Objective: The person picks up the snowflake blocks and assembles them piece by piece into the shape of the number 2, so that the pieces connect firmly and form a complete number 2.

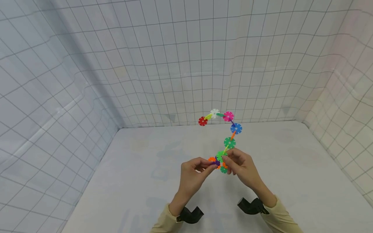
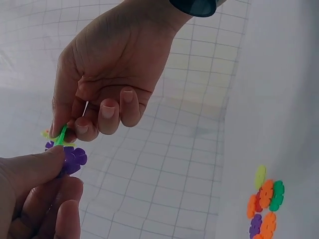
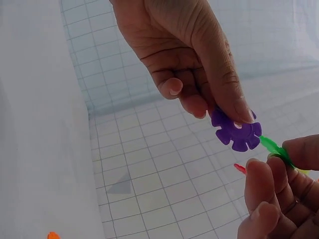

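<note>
My left hand (image 1: 193,174) pinches a purple snowflake disc (image 3: 240,134) between thumb and fingers. Opposite it, my right hand (image 1: 245,169) pinches a green snowflake disc (image 1: 220,156) by its edge. In the right wrist view the two discs meet edge to edge, at an angle to each other. From the green disc a chain of linked discs runs up and away, through a second green disc (image 1: 229,142), a blue disc (image 1: 236,128), a pink disc (image 1: 228,116) and a white disc (image 1: 214,113) to a red disc (image 1: 202,121) at its far end.
Several loose discs, among them an orange disc (image 2: 268,225) and a green one (image 2: 277,195), lie on the white table (image 1: 128,181) below the hands. Grid-patterned white sheets (image 1: 180,64) hang at the back and both sides.
</note>
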Demonstrator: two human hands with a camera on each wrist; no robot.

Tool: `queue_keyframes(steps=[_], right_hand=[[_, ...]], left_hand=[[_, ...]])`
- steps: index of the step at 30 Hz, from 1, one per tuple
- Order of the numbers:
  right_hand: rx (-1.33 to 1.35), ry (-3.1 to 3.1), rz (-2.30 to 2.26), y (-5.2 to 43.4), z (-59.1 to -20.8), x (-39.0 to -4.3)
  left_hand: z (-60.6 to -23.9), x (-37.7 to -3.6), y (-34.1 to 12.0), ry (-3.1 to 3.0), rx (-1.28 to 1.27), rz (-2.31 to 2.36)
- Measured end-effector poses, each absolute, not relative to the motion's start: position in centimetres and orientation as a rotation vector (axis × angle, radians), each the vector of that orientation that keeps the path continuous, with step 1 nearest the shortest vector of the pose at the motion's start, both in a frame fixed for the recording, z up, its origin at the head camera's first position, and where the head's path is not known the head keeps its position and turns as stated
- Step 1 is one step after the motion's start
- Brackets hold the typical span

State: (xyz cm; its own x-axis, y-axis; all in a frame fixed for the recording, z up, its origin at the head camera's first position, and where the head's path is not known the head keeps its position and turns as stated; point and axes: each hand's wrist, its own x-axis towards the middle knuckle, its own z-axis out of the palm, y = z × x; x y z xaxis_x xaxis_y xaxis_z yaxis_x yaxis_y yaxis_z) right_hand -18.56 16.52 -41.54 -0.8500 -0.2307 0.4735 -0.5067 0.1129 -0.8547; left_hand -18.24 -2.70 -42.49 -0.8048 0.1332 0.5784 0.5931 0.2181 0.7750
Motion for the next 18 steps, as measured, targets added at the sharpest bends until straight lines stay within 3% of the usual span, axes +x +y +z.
queue_keyframes(steps=[8,18], right_hand=[[0.713,-2.149,1.714,16.1,-41.7,-18.4],[0.776,-2.107,1.652,15.1,-39.1,-16.9]], left_hand=[[-39.6,-16.5,-2.4,-2.042,-0.739,-1.522],[-40.5,-17.1,-2.3,-1.902,-0.85,-1.368]])
